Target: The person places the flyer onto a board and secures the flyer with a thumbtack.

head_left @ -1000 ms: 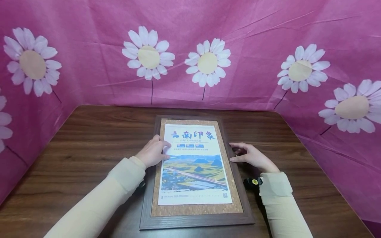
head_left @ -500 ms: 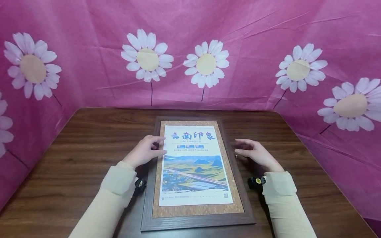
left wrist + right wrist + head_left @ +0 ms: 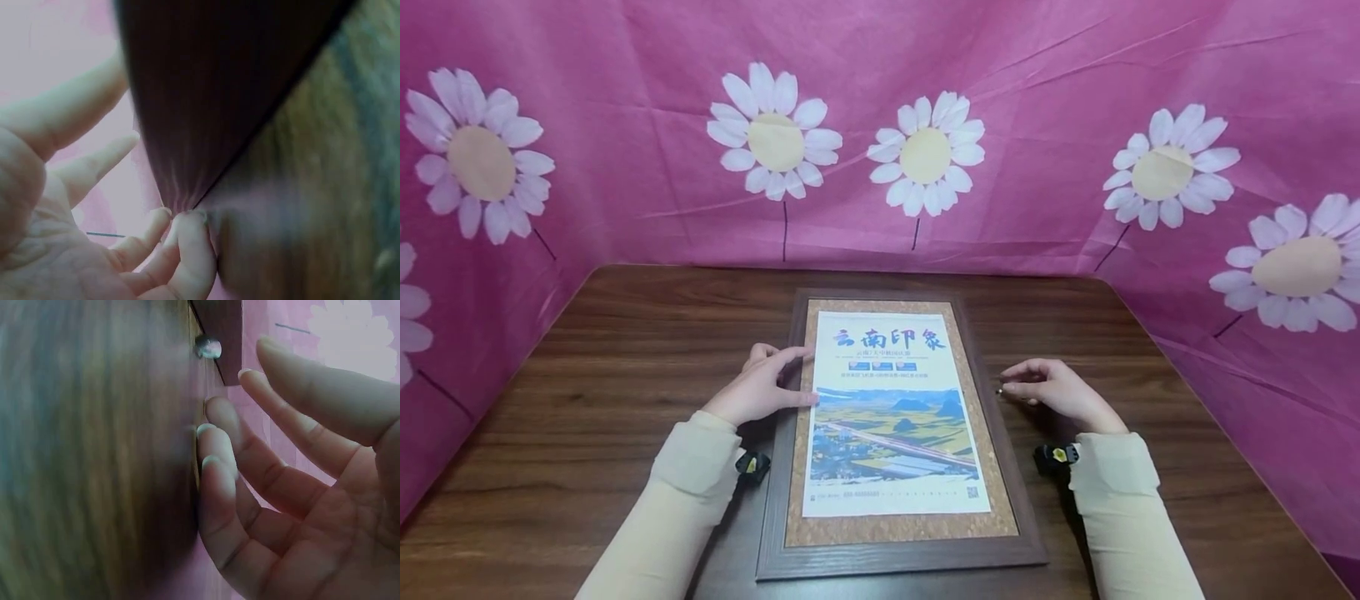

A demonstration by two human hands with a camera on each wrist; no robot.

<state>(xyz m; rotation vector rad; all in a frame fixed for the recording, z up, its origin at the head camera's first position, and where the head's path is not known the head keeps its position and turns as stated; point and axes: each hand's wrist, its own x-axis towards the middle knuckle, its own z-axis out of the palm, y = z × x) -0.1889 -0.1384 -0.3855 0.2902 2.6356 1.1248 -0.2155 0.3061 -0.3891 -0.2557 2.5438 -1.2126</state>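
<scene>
Left hand (image 3: 758,387): fingers loosely extended, gripping nothing; the fingertips rest on the left rail of the dark brown wooden picture frame (image 3: 772,500), at about 9 o'clock from the frame's centre. The left wrist view shows the fingertips (image 3: 187,228) touching a dark edge, the remaining fingers spread.

Right hand (image 3: 1054,390): fingers relaxed and slightly bent, holding nothing; it lies on the table just beside the frame's right rail, at about 3 o'clock from the frame's centre. Whether it touches the rail cannot be told. The right wrist view shows the fingers (image 3: 219,462) parted, with a small round metallic piece (image 3: 207,346) above them, blurred.

The frame lies flat at the middle of the dark wood-grain table (image 3: 587,375), long side running from 12 to 6 o'clock. Within it: a cork-textured mat (image 3: 895,527) and a white printed landscape poster (image 3: 891,417).

Surround: a pink cloth backdrop with white daisies (image 3: 925,154) on three sides. Cream sleeves (image 3: 688,479) cover both forearms.
</scene>
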